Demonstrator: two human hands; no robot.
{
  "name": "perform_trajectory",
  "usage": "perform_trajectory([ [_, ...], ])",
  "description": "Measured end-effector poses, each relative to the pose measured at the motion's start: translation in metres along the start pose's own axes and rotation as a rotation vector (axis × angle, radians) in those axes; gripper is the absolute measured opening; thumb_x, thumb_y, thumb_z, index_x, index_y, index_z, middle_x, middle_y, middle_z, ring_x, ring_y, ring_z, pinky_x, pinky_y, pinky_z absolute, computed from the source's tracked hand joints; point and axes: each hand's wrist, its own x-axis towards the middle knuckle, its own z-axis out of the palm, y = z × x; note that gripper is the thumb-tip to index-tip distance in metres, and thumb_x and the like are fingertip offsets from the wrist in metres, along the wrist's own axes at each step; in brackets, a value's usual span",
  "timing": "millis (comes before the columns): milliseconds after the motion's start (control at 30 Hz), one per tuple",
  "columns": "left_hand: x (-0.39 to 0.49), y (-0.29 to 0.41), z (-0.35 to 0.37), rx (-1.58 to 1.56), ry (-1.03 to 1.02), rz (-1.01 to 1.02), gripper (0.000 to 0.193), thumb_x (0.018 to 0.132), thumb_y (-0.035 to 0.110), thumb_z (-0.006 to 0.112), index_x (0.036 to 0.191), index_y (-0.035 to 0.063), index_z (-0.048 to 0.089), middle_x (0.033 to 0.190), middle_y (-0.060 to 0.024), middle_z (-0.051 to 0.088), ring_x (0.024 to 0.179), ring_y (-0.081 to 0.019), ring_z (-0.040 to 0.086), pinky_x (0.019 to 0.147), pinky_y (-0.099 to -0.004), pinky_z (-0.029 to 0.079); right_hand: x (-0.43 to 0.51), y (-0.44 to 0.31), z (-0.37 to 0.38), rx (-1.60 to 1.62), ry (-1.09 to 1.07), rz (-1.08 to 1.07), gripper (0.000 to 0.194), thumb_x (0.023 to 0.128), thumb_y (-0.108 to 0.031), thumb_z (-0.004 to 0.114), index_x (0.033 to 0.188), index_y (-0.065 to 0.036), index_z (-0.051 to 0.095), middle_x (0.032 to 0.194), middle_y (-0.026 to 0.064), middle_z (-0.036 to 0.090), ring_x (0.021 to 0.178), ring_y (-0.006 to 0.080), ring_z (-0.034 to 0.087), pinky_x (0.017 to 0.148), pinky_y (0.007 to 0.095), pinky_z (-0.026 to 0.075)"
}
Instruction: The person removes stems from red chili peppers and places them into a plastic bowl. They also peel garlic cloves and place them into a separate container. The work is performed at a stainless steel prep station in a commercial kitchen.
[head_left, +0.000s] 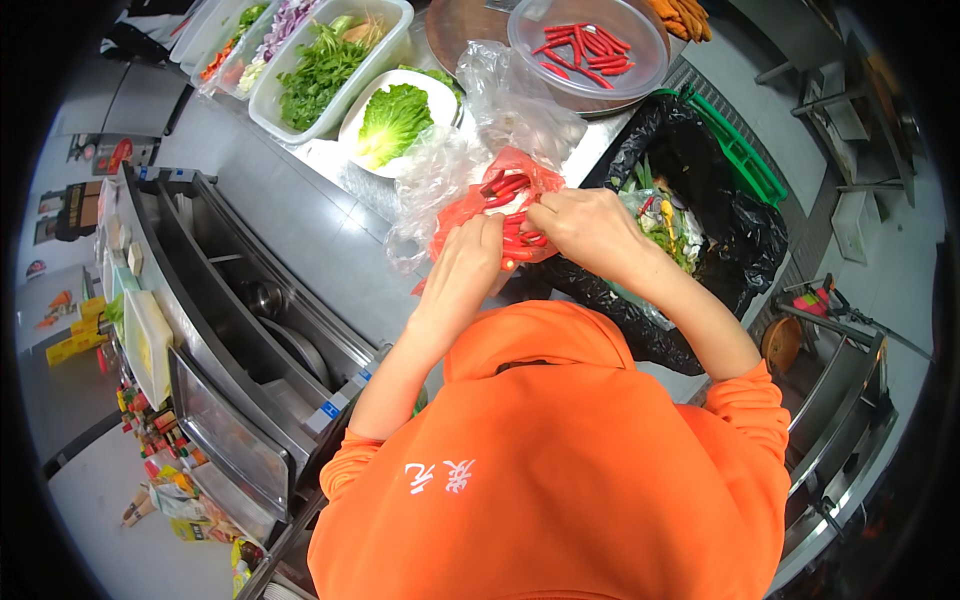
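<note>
A thin red plastic bag (459, 214) with red chilli peppers (508, 186) inside is between my hands, its mouth spread open towards me. My left hand (471, 249) has fingers curled on the near left side of the bag. On the right side, the bent fingers of my right hand (574, 221) pinch the rim, and its fingertips are partly hidden. Crumpled clear plastic bags (502, 97) lie just beyond, against the table edge. A translucent round bowl (536, 56) holding several loose red chillies (589, 49) stands farther back, on a round wooden board (461, 34).
Left of the bags are a white plate (356, 127) with a lettuce leaf (394, 124) and a plastic tub (270, 116) of coriander (319, 71). A bin lined with black plastic (750, 247), holding food scraps (671, 225), stands at my right. A steel counter with wells (225, 270) runs along the left.
</note>
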Motion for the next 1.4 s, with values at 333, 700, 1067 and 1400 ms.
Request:
perform_trajectory([
  [333,0.002,-0.012,0.022,0.245,0.339,0.372,0.014,0.065,0.008,0.054,0.078,0.0045,0.051,0.070,-0.0070,0.047,0.064,-0.0204,0.049,0.060,-0.0308,0.039,-0.004,0.015,0.010,0.833,-0.405,0.404,0.023,0.085,-0.021,0.050,0.073,-0.003,0.056,0.062,0.0116,0.055,0.052,0.0209,0.050,0.052,0.0299,0.041],
  [700,0.003,-0.011,0.019,0.231,0.254,0.391,0.011,0.070,0.012,0.053,0.077,0.0025,0.054,0.069,-0.0054,0.051,0.068,-0.0194,0.053,0.062,-0.0298,0.042,-0.017,0.007,0.012,0.755,-0.301,0.478,0.014,0.080,-0.012,0.057,0.075,0.000,0.062,0.049,0.0088,0.050,0.043,0.0160,0.046,0.044,0.0303,0.032],
  [1067,-0.007,-0.007,0.047,0.005,0.404,0.498,0.024,0.071,0.010,0.055,0.091,-0.0026,0.055,0.071,-0.0060,0.050,0.064,-0.0193,0.052,0.058,-0.0296,0.042,-0.047,0.009,0.020,1.205,-0.178,0.726,0.006,0.073,-0.001,0.064,0.069,0.004,0.063,0.054,-0.0074,0.044,0.048,0.0017,0.031,0.044,0.0209,0.022],
  [1400,-0.008,0.007,0.043,-0.490,0.353,0.423,0.035,0.062,0.001,0.062,0.097,0.0034,0.058,0.086,-0.0098,0.058,0.078,-0.0249,0.058,0.067,-0.0310,0.046,-0.065,0.002,0.014,1.401,-0.123,0.698,0.013,0.067,-0.010,0.066,0.065,0.002,0.063,0.058,-0.0005,0.054,0.051,0.0046,0.041,0.047,0.0216,0.029],
])
